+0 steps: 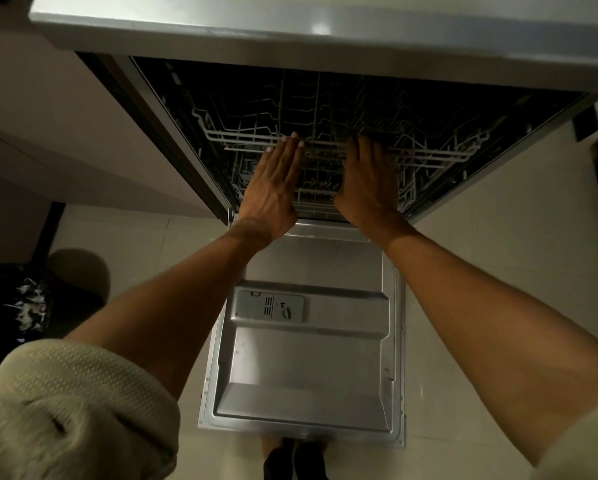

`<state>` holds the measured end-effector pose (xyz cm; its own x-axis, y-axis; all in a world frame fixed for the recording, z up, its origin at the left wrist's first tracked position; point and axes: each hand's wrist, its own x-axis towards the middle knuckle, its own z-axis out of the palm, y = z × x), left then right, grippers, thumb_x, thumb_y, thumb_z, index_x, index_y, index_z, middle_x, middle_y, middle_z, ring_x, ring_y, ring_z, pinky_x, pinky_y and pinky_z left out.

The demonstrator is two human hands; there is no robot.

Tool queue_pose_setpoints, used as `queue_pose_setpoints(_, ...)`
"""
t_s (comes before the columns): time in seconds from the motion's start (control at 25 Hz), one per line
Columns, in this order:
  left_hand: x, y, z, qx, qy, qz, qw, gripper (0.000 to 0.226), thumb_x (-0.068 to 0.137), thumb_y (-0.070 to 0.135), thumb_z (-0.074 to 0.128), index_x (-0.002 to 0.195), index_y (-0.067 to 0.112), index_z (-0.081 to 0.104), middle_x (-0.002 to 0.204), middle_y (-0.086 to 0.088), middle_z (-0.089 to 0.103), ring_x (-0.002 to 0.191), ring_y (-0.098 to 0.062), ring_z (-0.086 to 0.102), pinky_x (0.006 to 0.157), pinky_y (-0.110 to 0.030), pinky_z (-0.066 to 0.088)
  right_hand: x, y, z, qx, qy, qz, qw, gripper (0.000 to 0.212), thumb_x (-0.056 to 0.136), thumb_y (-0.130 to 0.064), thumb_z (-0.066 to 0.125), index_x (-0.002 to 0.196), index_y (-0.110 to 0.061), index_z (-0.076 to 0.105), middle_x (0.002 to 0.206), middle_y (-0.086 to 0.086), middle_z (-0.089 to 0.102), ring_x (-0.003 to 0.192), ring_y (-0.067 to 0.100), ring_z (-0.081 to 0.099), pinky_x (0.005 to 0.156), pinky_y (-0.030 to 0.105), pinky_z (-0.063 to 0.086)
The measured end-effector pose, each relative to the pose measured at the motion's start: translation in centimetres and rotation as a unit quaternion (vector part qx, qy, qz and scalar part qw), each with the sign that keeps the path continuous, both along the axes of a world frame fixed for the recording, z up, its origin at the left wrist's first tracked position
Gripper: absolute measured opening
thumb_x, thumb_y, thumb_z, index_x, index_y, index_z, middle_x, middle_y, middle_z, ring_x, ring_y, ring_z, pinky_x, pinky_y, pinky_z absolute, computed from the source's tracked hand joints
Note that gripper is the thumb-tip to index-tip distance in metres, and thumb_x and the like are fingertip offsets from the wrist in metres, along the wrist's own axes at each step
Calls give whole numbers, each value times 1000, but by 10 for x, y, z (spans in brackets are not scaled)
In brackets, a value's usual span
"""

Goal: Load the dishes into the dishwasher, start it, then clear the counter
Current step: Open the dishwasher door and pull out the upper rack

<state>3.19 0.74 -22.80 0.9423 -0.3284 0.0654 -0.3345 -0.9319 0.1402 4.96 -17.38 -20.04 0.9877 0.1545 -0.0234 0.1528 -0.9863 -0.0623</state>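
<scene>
Both hands are reaching into the open dishwasher (325,140) at upper centre of the frame: the left hand (276,181) is lying flat, fingers straight, on the upper rack (429,155), while the right hand (370,181) is resting beside it, fingers extended over the front rail (tips partly hidden). Moving it evenly, both sides together, should be keeping the rack from jamming above the lowered door (308,358).

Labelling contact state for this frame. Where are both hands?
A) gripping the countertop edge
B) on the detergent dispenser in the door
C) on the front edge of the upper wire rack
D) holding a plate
C: the left hand and right hand reach over the open door, fingers extended onto the upper rack front rail; no dishes visible.
</scene>
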Motion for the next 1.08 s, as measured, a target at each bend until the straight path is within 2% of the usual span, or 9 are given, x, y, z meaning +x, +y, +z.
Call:
queue_pose_setpoints(0.2, 1, -3, 7, 7, 30, 42, 999, 93, 86, 17, 56, 158, 8, -2, 166, -14, -4, 154, -25, -6, 124, -38, -6, 2, 0, 7, 10, 21, -11, 1000, 90, 79, -22, 78, 153, -5, 29, 152, 14, 33, 138, 34, 33, 113, 44, 35)
queue_pose_setpoints(0.36, -2, -2, 9, -7, 42, 36, 998, 92, 86, 18, 56, 159, 7, 1, 166, -13, -2, 154, -26, -5, 124, -36, -6, -8, 1, 6, 22, 23, -15, 999, 94, 80, -20, 77, 155, -5, 23, 156, 14, 27, 143, 35, 28, 115, 43, 33)
queue_pose_setpoints(0.44, -5, -3, 5, -12, 42, 36, 998, 92, 85, 20, 56, 159, 8, 1, 167, -13, -3, 154, -25, -5, 123, -36, -7, -13, 3, 5, 22, 18, -16, 999, 97, 79, -19, 77, 156, -5, 21, 156, 14, 27, 143, 34, 27, 116, 41, 31)
queue_pose_setpoints(0.52, -9, -3, 2, -4, 45, 39, 998, 93, 85, 22, 53, 158, 9, -4, 166, -12, -7, 154, -25, -8, 124, -38, -6, -19, 3, -2, 41, 18, -18, 999, 105, 78, -16, 78, 158, -5, 12, 163, 16, 17, 149, 35, 18, 120, 42, 23)
queue_pose_setpoints(0.6, -12, -3, 0, 1, 39, 38, 999, 93, 83, 23, 47, 158, 10, -7, 166, -12, -11, 153, -25, -11, 125, -40, -4, -30, -1, -15, 67, -9, -9, 998, 111, 76, -10, 78, 159, -4, 5, 167, 16, 5, 153, 35, 6, 124, 43, 13)
queue_pose_setpoints(0.72, -17, 1, -10, -14, 12, 24, 1000, 95, 79, 17, 47, 158, 9, -5, 166, -12, -11, 153, -24, -11, 126, -42, -1, -51, -8, -42, 80, -56, 35, 995, 104, 75, 0, 75, 157, 1, 12, 166, 19, 8, 153, 35, 10, 125, 45, 18)
queue_pose_setpoints(0.84, -23, 9, -39, 9, 46, 5, 999, 96, 79, 17, 48, 158, 9, -6, 166, -11, -11, 154, -23, -10, 126, -41, -2, -59, -10, -72, 44, 41, 54, 997, 97, 82, -8, 73, 158, -1, 14, 166, 16, 10, 152, 34, 14, 125, 41, 14)
queue_pose_setpoints(1.08, -6, 6, -107, 39, 200, 21, 979, 98, 84, 21, 56, 157, 9, -8, 166, -12, -8, 154, -23, -6, 126, -39, -1, -28, -8, -143, 54, 185, -16, 981, 102, 86, -23, 75, 160, -10, 7, 167, 10, 6, 153, 30, 9, 125, 40, 14)
